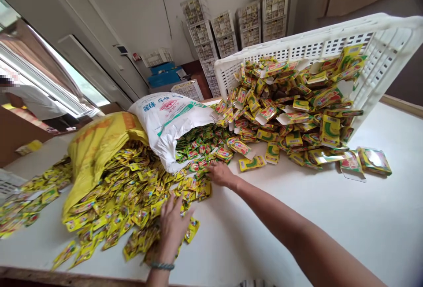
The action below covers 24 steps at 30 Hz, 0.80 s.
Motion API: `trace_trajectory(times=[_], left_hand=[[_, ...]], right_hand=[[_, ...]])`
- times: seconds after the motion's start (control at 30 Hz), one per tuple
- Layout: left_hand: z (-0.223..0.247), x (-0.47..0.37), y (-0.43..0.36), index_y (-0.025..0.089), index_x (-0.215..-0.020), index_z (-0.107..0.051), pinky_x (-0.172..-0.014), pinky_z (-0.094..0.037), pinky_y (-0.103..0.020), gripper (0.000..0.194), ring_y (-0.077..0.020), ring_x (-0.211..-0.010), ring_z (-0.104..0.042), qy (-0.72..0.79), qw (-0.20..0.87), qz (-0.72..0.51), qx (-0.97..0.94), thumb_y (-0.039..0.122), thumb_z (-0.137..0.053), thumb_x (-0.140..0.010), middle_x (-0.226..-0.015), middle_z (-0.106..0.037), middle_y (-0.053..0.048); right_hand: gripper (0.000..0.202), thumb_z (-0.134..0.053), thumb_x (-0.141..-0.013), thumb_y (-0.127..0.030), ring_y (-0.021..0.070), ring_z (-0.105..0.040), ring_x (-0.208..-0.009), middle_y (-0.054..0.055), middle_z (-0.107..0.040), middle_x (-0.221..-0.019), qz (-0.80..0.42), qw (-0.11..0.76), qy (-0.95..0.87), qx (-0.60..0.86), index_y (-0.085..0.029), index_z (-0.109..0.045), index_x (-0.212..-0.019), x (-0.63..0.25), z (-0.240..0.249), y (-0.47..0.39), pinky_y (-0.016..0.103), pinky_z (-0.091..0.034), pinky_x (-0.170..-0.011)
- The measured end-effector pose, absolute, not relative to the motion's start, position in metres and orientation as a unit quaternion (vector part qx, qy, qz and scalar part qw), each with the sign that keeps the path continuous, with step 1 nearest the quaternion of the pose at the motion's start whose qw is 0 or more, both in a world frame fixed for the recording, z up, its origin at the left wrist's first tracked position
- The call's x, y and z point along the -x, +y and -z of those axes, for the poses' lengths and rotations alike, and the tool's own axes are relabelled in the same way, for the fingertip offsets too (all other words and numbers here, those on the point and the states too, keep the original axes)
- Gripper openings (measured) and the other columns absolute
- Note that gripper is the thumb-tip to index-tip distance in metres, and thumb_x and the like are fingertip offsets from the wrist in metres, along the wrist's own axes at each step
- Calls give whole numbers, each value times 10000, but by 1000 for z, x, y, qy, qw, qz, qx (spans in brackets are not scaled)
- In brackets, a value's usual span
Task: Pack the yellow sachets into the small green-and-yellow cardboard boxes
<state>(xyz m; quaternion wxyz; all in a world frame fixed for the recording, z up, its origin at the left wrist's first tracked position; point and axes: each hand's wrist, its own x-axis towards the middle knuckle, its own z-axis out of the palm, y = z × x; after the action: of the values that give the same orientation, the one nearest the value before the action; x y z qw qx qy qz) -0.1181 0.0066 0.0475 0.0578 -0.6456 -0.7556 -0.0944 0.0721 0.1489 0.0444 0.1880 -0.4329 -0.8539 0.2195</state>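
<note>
White surface (pixel 297 216): sorting step, by the look of it. Left hand (pixel 172 225), fingers spread flat, rests on yellow sachets (pixel 132 194) below the white sack (pixel 168 122). Right hand (pixel 220 173), fingers loosely apart, touches green sachets (pixel 198 146) at the sack's mouth; next needs a pinch.

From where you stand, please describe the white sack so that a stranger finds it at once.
On the white table, left of the tipped white crate, two sacks lie spilling sachets. The white sack lies beside the yellow sack; it alone carries blue and green print.
</note>
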Motion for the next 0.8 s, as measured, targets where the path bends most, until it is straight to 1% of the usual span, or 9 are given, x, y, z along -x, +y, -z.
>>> trace_trajectory(times=[0.07,0.1,0.17,0.23,0.33,0.47,0.6,0.67,0.8], left_hand=[[-29,99,26,162,-1308,-556,-1073,-313,-537,562,-392,-1357,-315,-714,56,76,694,418,-546,-808,-1443,-450,-148],[-21,93,33,191,-1313,-552,-1073,-285,-575,528,-394,-1366,-301,-698,53,66,711,388,-543,-824,-1454,-442,-129],[-7,85,41,224,-1289,-572,-1058,-268,-616,442,-376,-1348,-346,-681,45,54,728,315,-500,-862,-1417,-494,-107],[-2,82,47,203,-1238,-613,-1048,-308,-565,393,-335,-1293,-437,-674,32,68,735,250,-447,-884,-1327,-584,-112],[-8,79,53,164,-1138,-672,-994,-385,-463,363,-299,-1172,-552,-662,-10,132,737,222,-428,-875,-1172,-682,-129],[-27,73,57,188,-956,-731,-875,-449,-395,283,-284,-929,-647,-696,-112,281,651,254,-496,-812,-944,-740,-122],[-33,68,56,182,-859,-734,-704,-479,-345,293,-246,-689,-637,-730,-159,344,569,389,-534,-802,-742,-729,-81],[-29,66,53,173,-863,-732,-700,-491,-325,329,-228,-703,-642,-728,-191,370,544,423,-529,-801,-760,-732,-67],[-20,58,45,131,-982,-712,-794,-513,-331,412,-218,-849,-663,-716,-247,418,501,447,-501,-822,-917,-740,-93]], right_hand=[[397,-541,-881,-350,318,-483,-1157,143,-513,-1320,-212,177,-862,425,-221,-539,-1256,-66,-32,143,457,-408,-872],[409,-561,-864,-336,331,-466,-1175,152,-473,-1362,-208,175,-865,421,-225,-535,-1257,-67,-26,138,472,-402,-878],[385,-565,-843,-266,325,-483,-1142,158,-462,-1371,-201,176,-872,411,-228,-551,-1226,-77,-16,127,458,-401,-870],[333,-540,-837,-202,285,-532,-1049,144,-550,-1266,-202,184,-872,405,-215,-578,-1168,-94,-11,116,419,-406,-859],[245,-515,-841,-169,228,-571,-930,86,-660,-1042,-231,209,-862,400,-206,-615,-1061,-123,-10,100,360,-407,-869],[222,-453,-895,-230,204,-595,-855,66,-689,-941,-308,279,-803,427,-208,-635,-1021,-152,-10,87,325,-428,-837],[275,-389,-921,-305,179,-606,-738,39,-681,-814,-402,345,-692,490,-201,-632,-994,-165,-3,87,295,-472,-698],[256,-416,-898,-326,173,-610,-701,18,-665,-742,-450,362,-639,508,-197,-632,-948,-169,1,88,284,-485,-644],[237,-459,-857,-362,170,-622,-644,10,-657,-707,-535,371,-553,520,-188,-596,-942,-177,-2,81,281,-497,-560]])
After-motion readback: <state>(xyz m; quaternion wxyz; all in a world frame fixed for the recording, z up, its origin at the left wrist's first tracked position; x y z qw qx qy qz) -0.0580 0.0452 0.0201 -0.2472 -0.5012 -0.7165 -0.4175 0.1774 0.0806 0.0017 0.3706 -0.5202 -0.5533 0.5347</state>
